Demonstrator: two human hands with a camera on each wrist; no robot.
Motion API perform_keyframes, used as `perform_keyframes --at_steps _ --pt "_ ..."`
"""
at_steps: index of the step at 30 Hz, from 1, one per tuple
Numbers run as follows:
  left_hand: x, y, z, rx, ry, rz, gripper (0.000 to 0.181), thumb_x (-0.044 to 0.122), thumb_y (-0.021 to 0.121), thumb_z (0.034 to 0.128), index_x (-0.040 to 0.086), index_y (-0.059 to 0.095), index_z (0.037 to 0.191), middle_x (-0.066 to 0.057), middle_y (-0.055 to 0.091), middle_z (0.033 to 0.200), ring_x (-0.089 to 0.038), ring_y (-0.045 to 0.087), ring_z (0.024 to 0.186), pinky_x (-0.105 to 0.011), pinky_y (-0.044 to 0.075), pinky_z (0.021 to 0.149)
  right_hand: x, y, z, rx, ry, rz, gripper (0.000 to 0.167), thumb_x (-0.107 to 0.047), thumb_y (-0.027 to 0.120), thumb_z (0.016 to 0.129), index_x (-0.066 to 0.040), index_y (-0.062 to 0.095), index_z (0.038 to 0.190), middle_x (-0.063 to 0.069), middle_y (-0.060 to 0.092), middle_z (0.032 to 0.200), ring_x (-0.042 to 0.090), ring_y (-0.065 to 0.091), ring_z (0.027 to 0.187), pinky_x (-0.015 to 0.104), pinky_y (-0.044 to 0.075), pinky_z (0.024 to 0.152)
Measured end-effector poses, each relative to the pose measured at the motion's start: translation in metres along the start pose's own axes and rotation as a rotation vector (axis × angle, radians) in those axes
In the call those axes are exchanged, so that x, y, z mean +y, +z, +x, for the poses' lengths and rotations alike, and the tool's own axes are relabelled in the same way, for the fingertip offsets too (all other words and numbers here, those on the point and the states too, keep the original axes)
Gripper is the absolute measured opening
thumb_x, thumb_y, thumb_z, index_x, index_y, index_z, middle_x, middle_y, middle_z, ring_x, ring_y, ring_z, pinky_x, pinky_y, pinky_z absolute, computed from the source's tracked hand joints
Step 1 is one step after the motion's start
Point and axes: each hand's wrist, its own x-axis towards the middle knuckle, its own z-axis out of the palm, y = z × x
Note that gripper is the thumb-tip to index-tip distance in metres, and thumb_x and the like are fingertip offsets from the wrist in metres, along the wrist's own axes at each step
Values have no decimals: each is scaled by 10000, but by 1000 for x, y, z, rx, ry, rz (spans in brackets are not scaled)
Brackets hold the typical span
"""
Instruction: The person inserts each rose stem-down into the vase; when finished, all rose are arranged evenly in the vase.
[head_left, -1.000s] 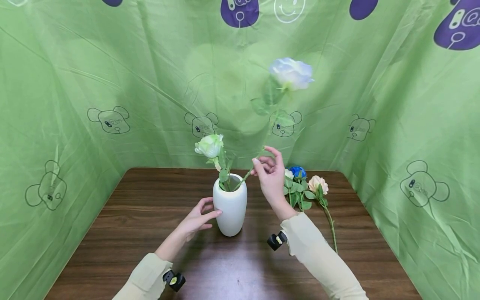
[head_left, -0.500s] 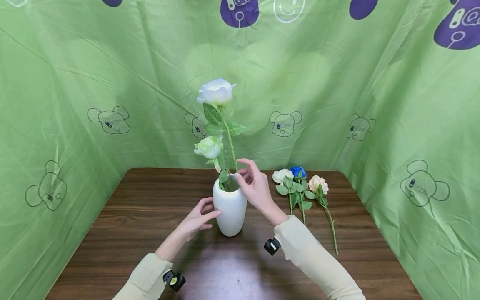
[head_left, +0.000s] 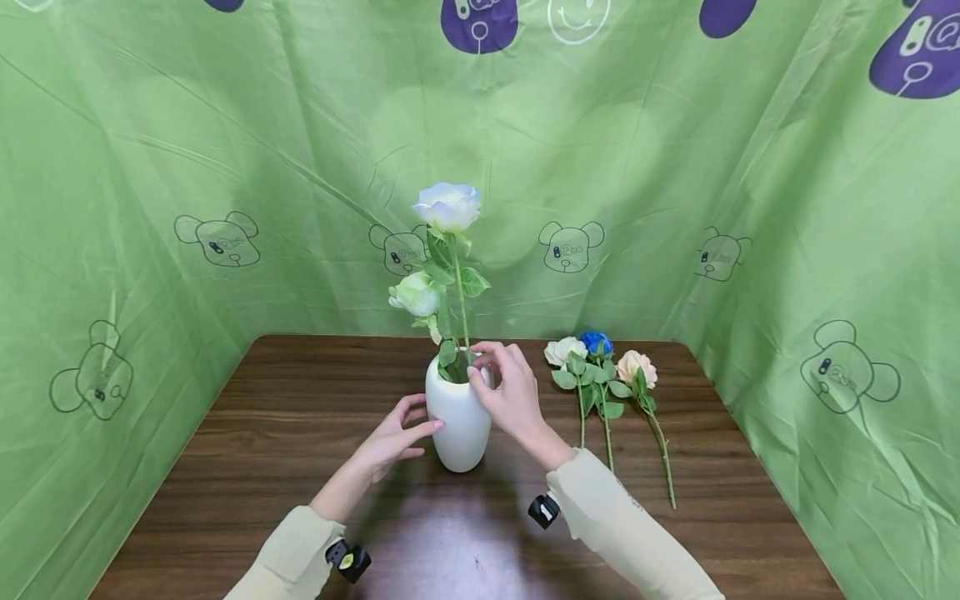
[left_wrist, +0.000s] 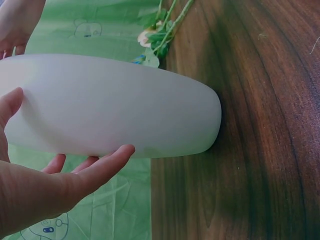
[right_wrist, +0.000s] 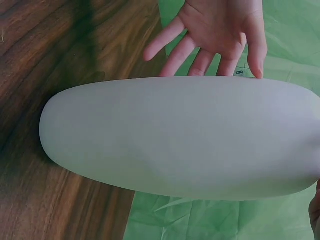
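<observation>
A white vase (head_left: 459, 433) stands upright on the table. My left hand (head_left: 392, 440) rests against its left side; in the right wrist view the left hand's fingers (right_wrist: 181, 50) are spread and fairly straight. Over the rim, my right hand (head_left: 512, 392) pinches the stem of a pale bluish-white rose (head_left: 448, 207), whose lower end is hidden inside the vase. The rose rises nearly upright. Beside it in the vase leans a shorter greenish-white rose (head_left: 416, 294). The left wrist view has the vase (left_wrist: 115, 105) close up, with the left hand (left_wrist: 60, 185) along it.
To the right lie a white rose (head_left: 565, 352), a blue rose (head_left: 597, 343) and a peach rose (head_left: 636, 369), stems pointing toward me. The wooden table (head_left: 285, 417) is bounded by a green printed curtain (head_left: 315, 167) at the back and sides.
The bluish-white rose swung left from a rightward slant to nearly upright, then sank lower into the vase. My right hand moved left and down with it. My left hand stayed put.
</observation>
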Motion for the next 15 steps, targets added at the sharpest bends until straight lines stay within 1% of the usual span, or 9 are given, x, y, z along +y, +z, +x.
perform_keyframes --at_steps 4,8,11,15 --pt "0 0 0 -5 -2 -1 625 249 682 779 106 340 1282 -182 374 1269 -310 468 1045 -446 444 773 2 1 -2 24 -41 27 169 -100 611 745 -140 626 909 -76 581 800 91 457 743 238 409 613" --pt "0 0 0 -19 2 10 632 260 675 783 97 328 1286 -197 365 1270 -326 458 1055 -450 441 778 6 1 -1 60 -60 87 105 -82 618 761 -112 644 858 -65 602 824 137 473 764 278 422 658" --pt "0 0 -1 -16 3 11 633 263 676 782 97 331 1286 -198 364 1271 -328 456 1058 -450 443 775 9 1 1 96 -26 135 72 -100 619 791 -106 646 857 -64 599 812 148 477 751 293 417 634" --pt "1 0 -1 -8 7 4 626 254 682 779 100 344 1282 -193 372 1267 -320 463 1050 -443 447 767 13 -2 5 130 63 183 79 -149 623 816 -105 647 878 -64 590 806 121 484 745 269 412 601"
